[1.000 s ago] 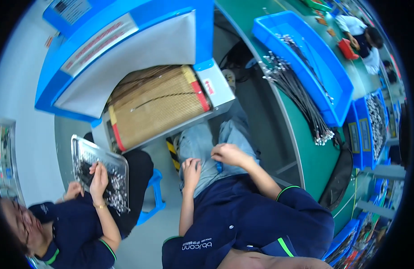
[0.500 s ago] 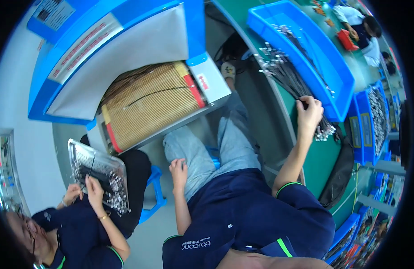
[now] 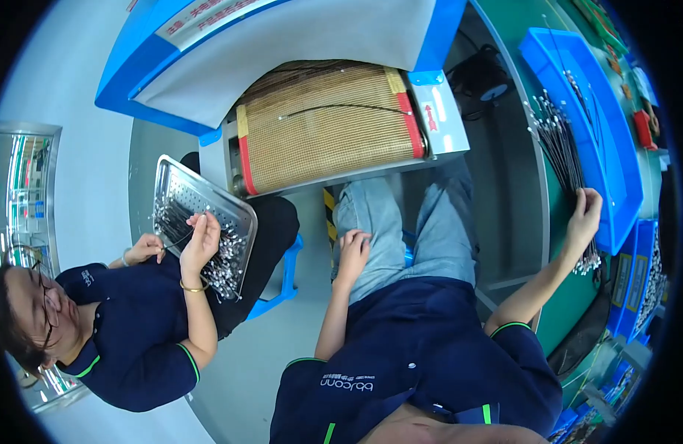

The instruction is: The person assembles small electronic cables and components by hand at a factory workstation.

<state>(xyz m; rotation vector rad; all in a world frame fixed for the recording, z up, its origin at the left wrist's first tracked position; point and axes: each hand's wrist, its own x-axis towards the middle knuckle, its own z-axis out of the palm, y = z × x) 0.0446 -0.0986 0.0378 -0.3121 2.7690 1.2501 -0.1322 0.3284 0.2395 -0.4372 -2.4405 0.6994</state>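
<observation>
My right hand (image 3: 587,212) is at a bundle of thin black cables (image 3: 559,152) with silvery connector ends, lying on the green bench beside a blue bin. Its thumb and fingers are closed on the bundle; how many cables they grip is hidden. My left hand (image 3: 352,253) rests on my thigh with loosely bent fingers, and nothing shows in it. Ahead of me a single black cable (image 3: 341,108) lies across the tan mesh conveyor belt (image 3: 319,152), apart from both hands.
The belt runs under a white curtain (image 3: 304,44) in a blue machine housing (image 3: 134,81). At left a co-worker handles a cable over a perforated metal tray (image 3: 241,214) of cables. A long blue bin (image 3: 619,170) and a black pouch (image 3: 582,337) lie on the green bench.
The whole view has swung, so the machine, bench and co-worker appear further right. My right hand stays at the bundle and my left on my thigh. The co-worker's hands have moved apart.
</observation>
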